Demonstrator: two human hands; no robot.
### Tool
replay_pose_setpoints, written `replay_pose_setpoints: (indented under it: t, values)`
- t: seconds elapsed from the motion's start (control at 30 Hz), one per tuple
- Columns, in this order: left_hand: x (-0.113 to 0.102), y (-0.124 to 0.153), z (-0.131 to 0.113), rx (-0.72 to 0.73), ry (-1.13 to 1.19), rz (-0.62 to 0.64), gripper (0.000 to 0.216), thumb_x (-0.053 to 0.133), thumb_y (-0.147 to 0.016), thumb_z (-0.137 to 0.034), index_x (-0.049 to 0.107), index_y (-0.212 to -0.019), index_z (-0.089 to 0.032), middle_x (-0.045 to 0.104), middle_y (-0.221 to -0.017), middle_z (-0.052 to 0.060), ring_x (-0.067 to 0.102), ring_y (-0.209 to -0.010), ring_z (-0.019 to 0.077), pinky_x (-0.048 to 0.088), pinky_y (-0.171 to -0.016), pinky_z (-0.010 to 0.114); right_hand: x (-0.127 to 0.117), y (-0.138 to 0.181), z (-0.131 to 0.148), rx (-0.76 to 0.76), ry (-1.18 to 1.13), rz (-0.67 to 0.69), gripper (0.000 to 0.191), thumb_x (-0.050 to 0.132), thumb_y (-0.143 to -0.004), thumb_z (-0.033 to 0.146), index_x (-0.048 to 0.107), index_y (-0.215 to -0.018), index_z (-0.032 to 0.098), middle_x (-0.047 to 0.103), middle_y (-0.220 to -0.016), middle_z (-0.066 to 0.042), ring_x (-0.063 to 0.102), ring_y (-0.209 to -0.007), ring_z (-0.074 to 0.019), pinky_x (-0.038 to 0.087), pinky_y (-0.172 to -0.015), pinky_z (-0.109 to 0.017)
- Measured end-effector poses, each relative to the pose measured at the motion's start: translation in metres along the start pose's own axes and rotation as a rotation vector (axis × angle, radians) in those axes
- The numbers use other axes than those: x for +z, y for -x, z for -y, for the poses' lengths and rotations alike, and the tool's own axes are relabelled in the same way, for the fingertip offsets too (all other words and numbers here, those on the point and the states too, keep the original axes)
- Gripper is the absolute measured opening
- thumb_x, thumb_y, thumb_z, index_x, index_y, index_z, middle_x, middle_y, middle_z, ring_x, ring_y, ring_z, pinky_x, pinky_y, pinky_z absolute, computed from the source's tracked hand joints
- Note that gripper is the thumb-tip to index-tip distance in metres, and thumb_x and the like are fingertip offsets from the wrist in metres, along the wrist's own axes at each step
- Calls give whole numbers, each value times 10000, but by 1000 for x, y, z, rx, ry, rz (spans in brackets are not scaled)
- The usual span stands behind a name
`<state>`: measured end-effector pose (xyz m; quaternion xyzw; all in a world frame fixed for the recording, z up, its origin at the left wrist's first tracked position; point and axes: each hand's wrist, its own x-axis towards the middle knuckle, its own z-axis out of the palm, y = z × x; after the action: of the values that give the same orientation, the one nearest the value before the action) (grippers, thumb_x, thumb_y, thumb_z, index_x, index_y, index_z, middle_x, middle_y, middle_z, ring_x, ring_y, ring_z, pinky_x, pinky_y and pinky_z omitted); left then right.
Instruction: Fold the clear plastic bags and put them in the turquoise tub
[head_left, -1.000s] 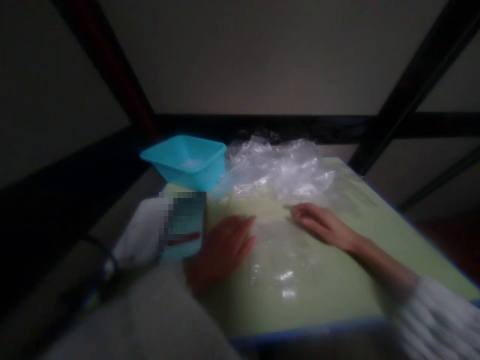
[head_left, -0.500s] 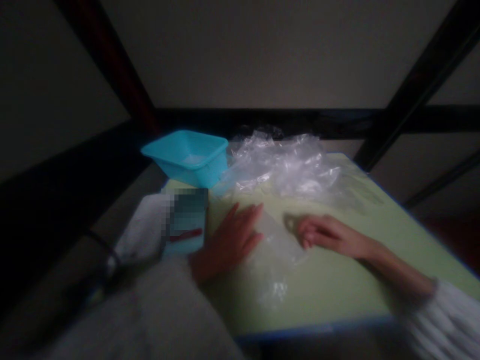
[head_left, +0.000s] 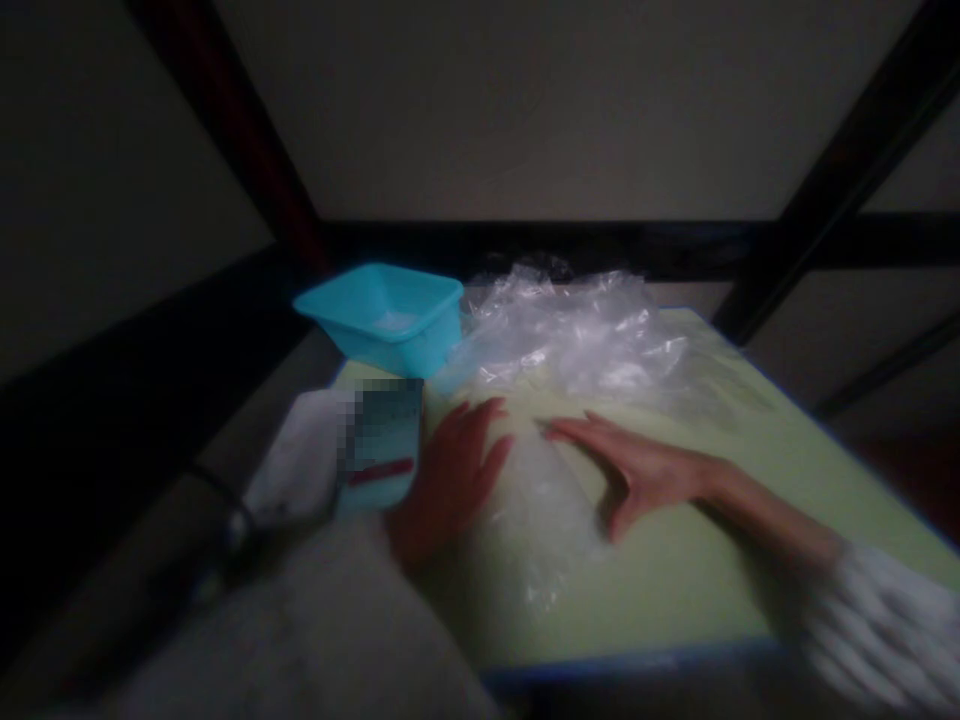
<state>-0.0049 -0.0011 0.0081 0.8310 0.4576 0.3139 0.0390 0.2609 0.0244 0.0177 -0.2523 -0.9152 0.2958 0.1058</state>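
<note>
A clear plastic bag (head_left: 541, 510) lies flat on the yellow-green table (head_left: 675, 590) between my hands. At its left edge rests my left hand (head_left: 461, 470), fingers spread and nothing gripped. My right hand (head_left: 630, 465) is open on the other side, thumb wide apart from the fingers, with the fingertips by the bag's upper edge and the thumb near its right edge. Behind both hands spreads a heap of crumpled clear plastic bags (head_left: 592, 345).
A turquoise plastic basin (head_left: 424, 345) stands at the table's back left, with something pale inside. Nearer, a partly blurred-out flat device (head_left: 382, 440) with a red strip lies beside a white item (head_left: 296, 460). A dark cable (head_left: 217, 485) runs at the left.
My right hand has gone from curled fingers to spread ones and reached left toward the bag. The left hand's fingers have shifted slightly, and the bag lies a little flatter.
</note>
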Motion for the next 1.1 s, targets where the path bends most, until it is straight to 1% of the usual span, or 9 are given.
replay_pose_setpoints:
  t: [0.03, 0.1, 0.27, 0.37, 0.53, 0.67, 0.77, 0.93, 1.1]
  values:
    - [0, 0, 0, -3, 0, -5, 299, 318, -974, -313, 472, -1179, -159, 601, -1201, 122, 539, -1165, 256, 402, -1033, 481, 1, -1, -1, 6, 24, 27, 1153, 757, -625, 599, 134, -1508, 198, 216, -1548, -164, 185, -1419, -330, 50, -1146, -546]
    - [-1, 0, -1, -11, -1, -8, 294, 320, -972, -315, 473, -1175, -168, 602, -1198, 114, 538, -1160, 253, 411, -1022, 476, 2, -2, -3, 17, 56, 58, 1201, 756, -607, 621, 88, -1514, 205, 166, -1562, -161, 132, -1432, -330, 0, -1142, -551]
    - [-3, 0, -3, -24, 7, -4, 290, 326, -967, -314, 482, -1180, -194, 607, -1176, 98, 539, -1145, 248, 406, -1017, 477, 4, 0, -2, 52, 100, 91, 1226, 745, -609, 637, 32, -1517, 224, 113, -1572, -150, 75, -1438, -331, -36, -1141, -541]
    - [-4, -1, -3, -20, 6, -5, 299, 318, -965, -316, 490, -1167, -180, 606, -1170, 107, 541, -1139, 253, 405, -1016, 475, 3, 2, 0, 73, 101, 100, 1229, 744, -614, 633, 16, -1517, 225, 97, -1575, -145, 64, -1439, -329, -27, -1146, -531]
    - [-4, -1, 0, -26, -6, 16, 298, 317, -965, -324, 498, -1153, -179, 623, -1124, 101, 549, -1120, 254, 413, -1003, 472, 1, 7, -1, 76, 87, 75, 1228, 742, -615, 634, 10, -1516, 235, 102, -1578, -134, 78, -1436, -337, -8, -1151, -521]
    - [-3, 0, 2, -35, -16, 10, 292, 328, -963, -322, 507, -1137, -173, 604, -1161, 113, 537, -1132, 264, 412, -1001, 480, -2, 13, -3, 105, 81, 72, 1249, 742, -589, 657, 23, -1517, 231, 109, -1576, -141, 80, -1434, -349, 7, -1151, -527]
    - [-2, 0, 3, -34, -18, 16, 294, 330, -962, -317, 505, -1143, -166, 594, -1177, 119, 535, -1138, 266, 410, -1003, 478, -5, 18, -4, 130, 84, 78, 1222, 731, -609, 654, 36, -1518, 226, 103, -1576, -144, 70, -1434, -354, 23, -1151, -533]
    - [-1, 1, 3, -58, -17, 28, 300, 329, -961, -333, 511, -1145, -179, 590, -1175, 109, 526, -1149, 264, 408, -1009, 476, -11, 28, -4, 132, 102, 50, 1179, 715, -652, 636, 29, -1518, 224, 126, -1573, -142, 97, -1431, -353, 51, -1151, -536]
    - [-4, 0, 2, -50, 20, 13, 264, 342, -962, -328, 525, -1093, -190, 606, -1167, 95, 546, -1121, 247, 416, -1004, 470, -16, 39, -5, 189, 104, 26, 1143, 709, -674, 624, 40, -1517, 240, 139, -1574, -126, 118, -1426, -366, 89, -1147, -555]
